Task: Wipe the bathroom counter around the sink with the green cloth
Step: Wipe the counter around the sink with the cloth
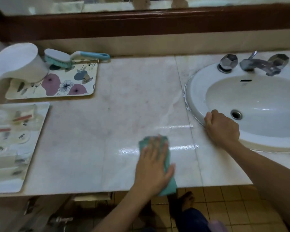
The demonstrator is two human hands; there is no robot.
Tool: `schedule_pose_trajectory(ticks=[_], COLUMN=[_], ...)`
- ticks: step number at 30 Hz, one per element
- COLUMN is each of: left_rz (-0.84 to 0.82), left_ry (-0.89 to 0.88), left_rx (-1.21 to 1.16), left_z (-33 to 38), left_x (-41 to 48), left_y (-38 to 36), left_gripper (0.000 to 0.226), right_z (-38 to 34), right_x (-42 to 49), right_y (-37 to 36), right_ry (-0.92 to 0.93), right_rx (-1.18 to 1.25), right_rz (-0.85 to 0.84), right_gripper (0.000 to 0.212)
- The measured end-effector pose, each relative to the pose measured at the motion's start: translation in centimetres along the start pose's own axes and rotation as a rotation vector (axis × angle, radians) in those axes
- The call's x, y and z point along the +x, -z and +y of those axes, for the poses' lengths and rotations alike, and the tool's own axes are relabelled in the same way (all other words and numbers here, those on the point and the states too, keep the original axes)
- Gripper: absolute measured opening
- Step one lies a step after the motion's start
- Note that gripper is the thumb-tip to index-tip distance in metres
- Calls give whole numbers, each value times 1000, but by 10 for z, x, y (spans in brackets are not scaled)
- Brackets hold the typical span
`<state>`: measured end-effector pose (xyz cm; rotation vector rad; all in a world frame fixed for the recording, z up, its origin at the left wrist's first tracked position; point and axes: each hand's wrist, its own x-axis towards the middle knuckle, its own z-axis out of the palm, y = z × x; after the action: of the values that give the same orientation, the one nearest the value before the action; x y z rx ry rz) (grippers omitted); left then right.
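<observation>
Green cloth (166,166) lies on the marble table (107,114) near the front edge, left of the sink (196,91); its long axis runs front to back, the near end overhanging the edge. The left hand (155,166) presses it flat, fingers spread. The right hand (222,127), fingers curled, grips the sink's front-left rim. Wet streaks shine between the hands.

Both forearms are showing bare, no sleeves; the leg (193,220) below is wearing what looks like dark blue trousers, foot (187,199) bare.
</observation>
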<state>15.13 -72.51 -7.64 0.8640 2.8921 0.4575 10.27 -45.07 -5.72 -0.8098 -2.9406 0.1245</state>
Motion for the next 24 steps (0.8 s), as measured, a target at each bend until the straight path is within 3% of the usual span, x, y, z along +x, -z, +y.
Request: schedule_pose_trajectory(ticks=[2, 4, 7, 9, 11, 14, 19, 21, 24], left_rz=[-53, -30, 101, 113, 86, 24, -73, -46, 66], left_ry=[-191, -128, 378, 652, 684, 508, 329, 307, 413], left_rx=[3, 94, 156, 143, 139, 141, 124, 100, -1], left_z=[-18, -75, -169, -182, -153, -83, 21, 61, 133], left_x=[-9, -3, 12, 26, 51, 105, 178, 175, 132], left_y=[8, 19, 52, 65, 57, 32, 0, -13, -36], left_gripper=[72, 69, 70, 68, 69, 70, 69, 68, 65], right_z=[4, 6, 4, 3, 5, 19, 111, 169, 240], right_x=[0, 0, 0, 0, 5, 3, -26, -26, -27], right_y=[4, 7, 7, 8, 12, 22, 47, 55, 56], right_ry=[12, 14, 7, 1, 12, 94, 240, 177, 51], right_rx=[39, 57, 56, 78, 139, 275, 329, 280, 265], right_rz=[-35, -56, -54, -85, -184, -310, -129, -67, -43], right_gripper=[43, 44, 44, 47, 49, 46, 42, 48, 57])
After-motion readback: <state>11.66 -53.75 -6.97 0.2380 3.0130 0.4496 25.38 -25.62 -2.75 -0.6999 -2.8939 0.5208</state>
